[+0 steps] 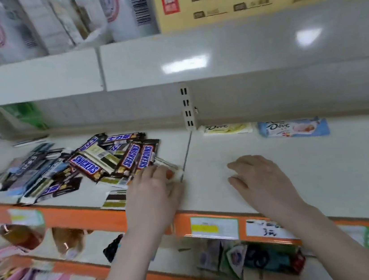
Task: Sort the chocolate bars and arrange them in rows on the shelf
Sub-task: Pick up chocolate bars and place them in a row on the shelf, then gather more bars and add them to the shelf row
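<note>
— Which step is the person on?

— Sorting, early on by the look of it. The Snickers bars lie in a loose heap on the left part of the shelf, mixed with blurred bluish bars further left. Only two Dove bars, a pale yellow one and a blue one, lie side by side at the back of the right part.

— And the hands?

— The left hand is at the near edge of the heap, fingers down on a light wrapper with an orange patch; whether it pinches it or only presses it cannot be told. The right hand rests flat on bare shelf, fingers relaxed, holding nothing.

— What does the next move call for?

— Probably getting a firm hold on that wrapper, lifting it free of the pile without dragging neighbours, and laying it beside its own kind.
</note>
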The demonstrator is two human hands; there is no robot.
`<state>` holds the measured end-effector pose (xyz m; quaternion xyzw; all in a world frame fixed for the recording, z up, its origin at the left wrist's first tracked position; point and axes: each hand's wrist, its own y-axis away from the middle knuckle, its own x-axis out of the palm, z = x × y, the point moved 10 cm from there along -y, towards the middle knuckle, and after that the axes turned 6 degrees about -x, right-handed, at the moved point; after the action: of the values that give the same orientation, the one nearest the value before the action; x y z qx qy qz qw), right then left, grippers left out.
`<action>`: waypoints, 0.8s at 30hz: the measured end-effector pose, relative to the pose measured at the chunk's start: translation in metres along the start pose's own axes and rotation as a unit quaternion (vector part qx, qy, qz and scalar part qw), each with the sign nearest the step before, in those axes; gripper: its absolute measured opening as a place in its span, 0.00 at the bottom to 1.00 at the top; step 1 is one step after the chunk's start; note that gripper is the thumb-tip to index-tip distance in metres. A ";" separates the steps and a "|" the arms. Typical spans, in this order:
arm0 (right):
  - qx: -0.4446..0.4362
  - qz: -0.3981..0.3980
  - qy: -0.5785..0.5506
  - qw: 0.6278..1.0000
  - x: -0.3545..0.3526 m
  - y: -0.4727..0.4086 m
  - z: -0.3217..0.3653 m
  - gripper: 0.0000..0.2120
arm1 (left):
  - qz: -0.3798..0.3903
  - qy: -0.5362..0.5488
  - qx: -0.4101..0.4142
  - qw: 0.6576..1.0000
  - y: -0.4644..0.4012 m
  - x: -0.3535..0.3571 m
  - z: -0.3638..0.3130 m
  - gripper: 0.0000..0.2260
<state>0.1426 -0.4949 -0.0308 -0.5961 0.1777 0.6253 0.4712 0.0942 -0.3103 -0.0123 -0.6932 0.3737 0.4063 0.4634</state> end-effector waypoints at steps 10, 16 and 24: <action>0.020 -0.024 -0.034 0.999 0.040 -0.043 0.126 0.14 | 0.092 -0.034 0.047 0.994 -0.019 -0.010 0.156 0.44; 0.021 -0.010 -0.025 0.999 0.049 -0.060 0.143 0.19 | 0.102 -0.023 0.058 0.993 -0.053 -0.009 0.164 0.46; 0.112 -0.025 -0.010 0.993 0.058 -0.075 0.117 0.18 | 0.117 -0.065 0.018 0.991 -0.104 0.029 0.126 0.42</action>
<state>0.1438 -0.3443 -0.0318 -0.5376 0.2268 0.5956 0.5521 0.1705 -0.1646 -0.0337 -0.6089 0.4284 0.4950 0.4481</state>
